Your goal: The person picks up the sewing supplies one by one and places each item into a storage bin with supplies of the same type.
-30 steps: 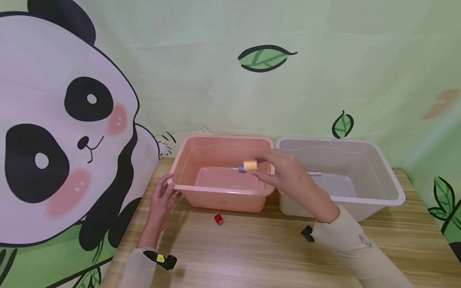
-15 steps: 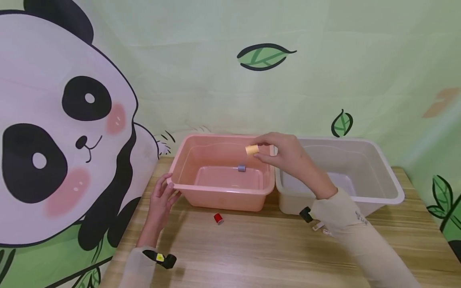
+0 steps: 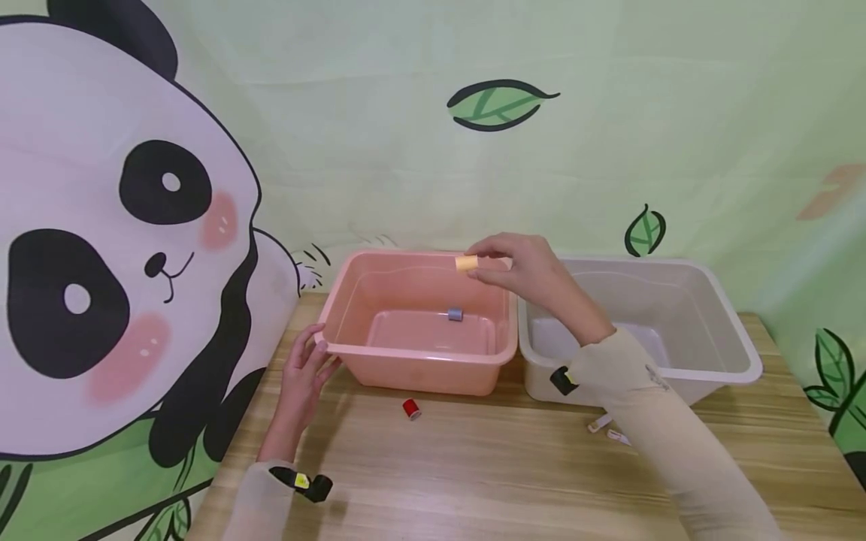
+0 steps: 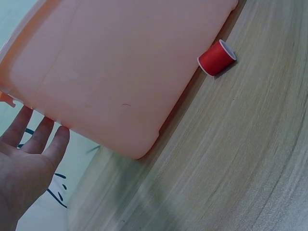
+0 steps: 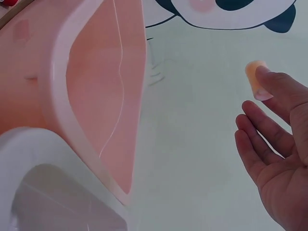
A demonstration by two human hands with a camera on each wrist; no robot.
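Observation:
My right hand (image 3: 531, 270) pinches a yellow thread spool (image 3: 467, 263) between thumb and fingertips, up near the back rim of the pink bin (image 3: 419, 376). In the right wrist view the thumb lies across the spool while the other fingers stay apart from it. Inside the pink bin, a blue-grey spool (image 3: 455, 314) rests on the bottom. My left hand (image 3: 306, 368) holds the bin's rim at the front left corner, with several fingers pressed against its side in the left wrist view. A red thread spool (image 4: 216, 57) lies on its side on the table before the bin.
A grey bin (image 3: 676, 373) stands close on the right of the pink one. Two small pale strips, one a white strip (image 3: 599, 423), lie on the wooden table (image 3: 473, 481) by the right sleeve. Behind the bins hangs a printed panda backdrop (image 3: 379, 150).
My right hand has lifted the yellow spool up and away from the blue-grey one toward the back rim. My left hand stays at the bin's corner. The pale strips have come into view beside the sleeve.

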